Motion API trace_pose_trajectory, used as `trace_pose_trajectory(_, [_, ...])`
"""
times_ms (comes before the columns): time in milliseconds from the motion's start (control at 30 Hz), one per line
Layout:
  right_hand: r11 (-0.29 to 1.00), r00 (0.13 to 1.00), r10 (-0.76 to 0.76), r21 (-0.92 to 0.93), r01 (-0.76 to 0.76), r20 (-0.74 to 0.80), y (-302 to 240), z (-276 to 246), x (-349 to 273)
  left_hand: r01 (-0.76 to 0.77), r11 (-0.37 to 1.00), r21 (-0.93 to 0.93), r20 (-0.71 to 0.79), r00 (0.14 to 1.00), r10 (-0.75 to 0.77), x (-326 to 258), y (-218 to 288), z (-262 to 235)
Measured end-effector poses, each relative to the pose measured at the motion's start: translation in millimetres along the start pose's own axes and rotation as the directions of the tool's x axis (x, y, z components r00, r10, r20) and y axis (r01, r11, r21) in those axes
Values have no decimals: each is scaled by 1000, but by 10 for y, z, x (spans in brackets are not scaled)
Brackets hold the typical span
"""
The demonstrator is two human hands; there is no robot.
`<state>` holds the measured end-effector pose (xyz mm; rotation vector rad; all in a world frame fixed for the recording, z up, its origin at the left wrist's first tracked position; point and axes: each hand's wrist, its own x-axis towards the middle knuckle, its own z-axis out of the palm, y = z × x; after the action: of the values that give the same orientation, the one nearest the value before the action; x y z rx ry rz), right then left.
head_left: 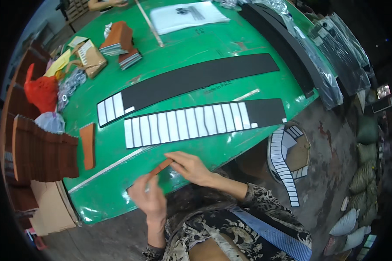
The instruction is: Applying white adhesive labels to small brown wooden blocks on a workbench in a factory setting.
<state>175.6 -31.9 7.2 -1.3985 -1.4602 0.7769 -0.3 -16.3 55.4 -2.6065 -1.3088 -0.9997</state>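
- Nearest to us, our left hand (149,198) and right hand (190,167) grip together one small brown strip (161,167) at the near edge of the green table (213,48); the fingers of both hands are closed on it.
- Just beyond the hands lies a long black band (204,123). Most of it is already covered with white rectangular pieces in a row; only its right end is bare.
- Behind it a second black band (187,82) has only a few white pieces at its left end, so most of this one seems left to do.
- On the left, one brown strip lies flat (88,145) beside a big stack of brown strips (43,150).
- Farther away we see smaller brown stacks (119,41), a white plastic bag (187,16) and, at the far edge, another person's hand (106,4).
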Motion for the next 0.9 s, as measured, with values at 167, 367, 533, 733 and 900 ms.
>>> trace_pose_trajectory(167, [960, 977, -204, -208, 186, -66, 16, -555, -118, -56, 998, 30, 100, 994, 52, -34, 222, 378])
trace_pose_trajectory(367, [914, 958, -113, -406, -3, -262, 95, -1460, 210, 92, 996, -3, 112, 989, -92, -141, 189, 345])
trace_pose_trajectory(533, [877, 947, -308, -361, 318, 86, -31, -910, 1165, 86, 992, 88, 81, 992, -93, -171, 176, 384])
trace_pose_trajectory(733, [766, 860, -434, -391, 510, 269, 58, -25, 2219, 103, 989, 107, 67, 992, -111, -227, 146, 398])
trace_pose_trajectory(900, [618, 796, -288, -531, 579, 532, 208, 258, 2541, 55, 997, 49, 82, 995, -59, -236, 67, 413])
